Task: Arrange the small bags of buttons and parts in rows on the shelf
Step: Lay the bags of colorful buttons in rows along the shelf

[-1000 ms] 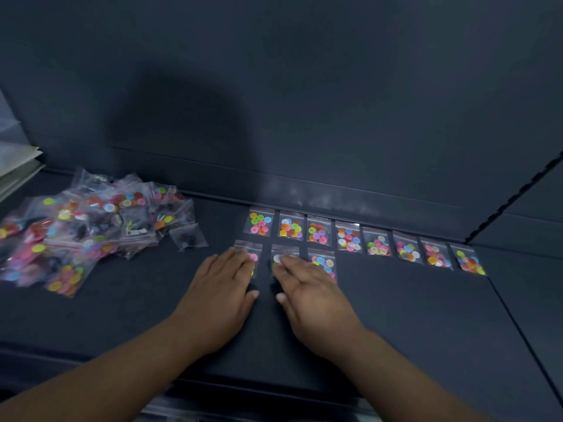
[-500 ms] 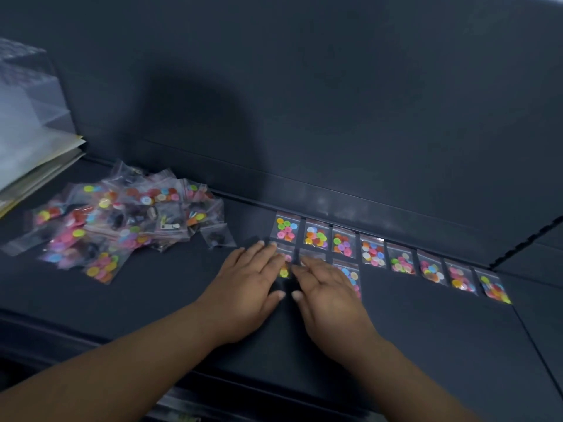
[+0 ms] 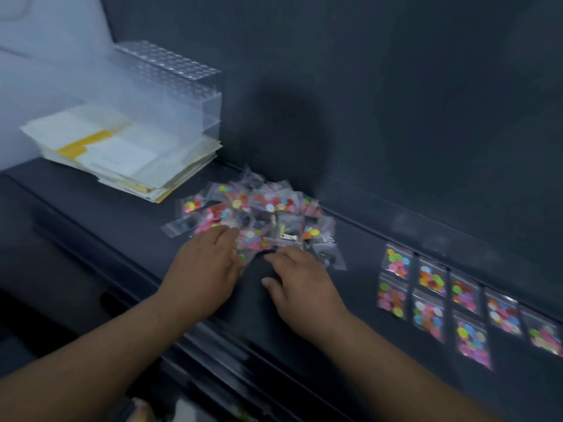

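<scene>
Heap of bags [image 3: 256, 214] lies just beyond both hands' fingertips on the shelf [image 3: 100, 214], left hand [image 3: 204, 269] flat upon its near edge, right hand [image 3: 301, 284] bent, grip unclear, rows [image 3: 429, 277] well rightward.

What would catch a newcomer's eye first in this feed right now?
The heap of small clear bags full of bright buttons sits mid-shelf, with the left hand and right hand at its near edge. To the right, sorted bags lie flat in two neat rows on the dark shelf near the back wall. At far left are a stack of papers and a clear rack.
</scene>
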`<state>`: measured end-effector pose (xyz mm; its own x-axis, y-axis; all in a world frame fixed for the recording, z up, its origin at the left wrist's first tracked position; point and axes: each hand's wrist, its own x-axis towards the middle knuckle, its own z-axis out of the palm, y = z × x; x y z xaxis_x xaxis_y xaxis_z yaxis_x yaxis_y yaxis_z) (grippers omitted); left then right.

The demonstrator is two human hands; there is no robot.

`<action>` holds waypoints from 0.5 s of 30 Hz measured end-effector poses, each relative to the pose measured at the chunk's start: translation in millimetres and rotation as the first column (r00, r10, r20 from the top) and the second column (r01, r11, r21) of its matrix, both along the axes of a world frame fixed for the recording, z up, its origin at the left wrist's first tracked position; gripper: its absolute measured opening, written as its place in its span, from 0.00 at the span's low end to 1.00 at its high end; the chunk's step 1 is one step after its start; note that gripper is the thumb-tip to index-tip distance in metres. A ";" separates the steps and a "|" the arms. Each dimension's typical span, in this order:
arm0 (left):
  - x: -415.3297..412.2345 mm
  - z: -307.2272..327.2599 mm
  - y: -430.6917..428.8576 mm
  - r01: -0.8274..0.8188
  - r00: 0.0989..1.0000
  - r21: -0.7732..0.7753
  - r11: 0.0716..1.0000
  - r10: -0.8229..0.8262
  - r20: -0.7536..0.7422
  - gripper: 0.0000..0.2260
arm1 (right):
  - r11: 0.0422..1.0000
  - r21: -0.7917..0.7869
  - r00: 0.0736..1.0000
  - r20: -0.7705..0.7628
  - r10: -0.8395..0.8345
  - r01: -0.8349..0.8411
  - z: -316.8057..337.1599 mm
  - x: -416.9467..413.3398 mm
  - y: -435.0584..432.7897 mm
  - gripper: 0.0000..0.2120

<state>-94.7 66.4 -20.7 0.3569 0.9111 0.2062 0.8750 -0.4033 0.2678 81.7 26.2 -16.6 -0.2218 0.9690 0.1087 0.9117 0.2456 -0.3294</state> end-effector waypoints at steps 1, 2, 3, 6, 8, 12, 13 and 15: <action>-8.9 -1.0 2.5 -0.025 1.000 -0.019 1.000 0.025 0.001 0.21 | 1.000 -0.012 1.000 -0.007 0.002 -0.002 -0.1 -8.5 5.6 0.20; -16.4 -3.1 4.8 -0.041 0.999 -0.046 0.998 0.041 0.004 0.21 | 1.000 -0.022 1.000 -0.013 0.000 0.000 -0.3 -15.6 10.8 0.20; -22.4 -4.8 6.6 -0.052 0.999 -0.068 0.996 0.053 0.010 0.22 | 1.000 -0.027 1.000 -0.020 -0.011 0.010 -0.6 -21.8 15.6 0.21; -34.6 -11.3 13.0 -0.086 0.995 -0.083 0.993 0.090 0.046 0.21 | 0.997 -0.023 0.997 -0.023 -0.079 0.078 -6.1 -34.2 29.0 0.22; -39.9 -13.8 17.5 -0.088 0.995 -0.067 0.994 0.090 0.038 0.20 | 0.996 -0.008 0.996 -0.011 -0.093 0.093 -11.4 -41.2 35.3 0.22; -49.2 -18.8 23.3 0.018 0.996 -0.081 0.997 -0.011 0.084 0.11 | 0.999 0.036 1.000 -0.017 -0.007 0.008 -20.1 -49.5 37.5 0.13; -51.0 -17.7 23.7 0.037 0.992 -0.093 0.995 -0.026 0.120 0.07 | 1.000 0.025 0.998 -0.057 0.010 -0.008 -20.1 -48.6 36.2 0.10; -53.5 -14.4 24.7 0.026 0.980 -0.107 0.994 -0.005 0.197 0.04 | 0.999 -0.015 0.991 -0.129 0.027 -0.029 -16.6 -45.2 33.2 0.05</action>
<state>-148.2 91.0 -35.1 0.3338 0.9265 0.1737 0.7950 -0.3757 0.4762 36.5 59.4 -33.2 -0.2342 0.9646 0.1214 0.8543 0.2638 -0.4478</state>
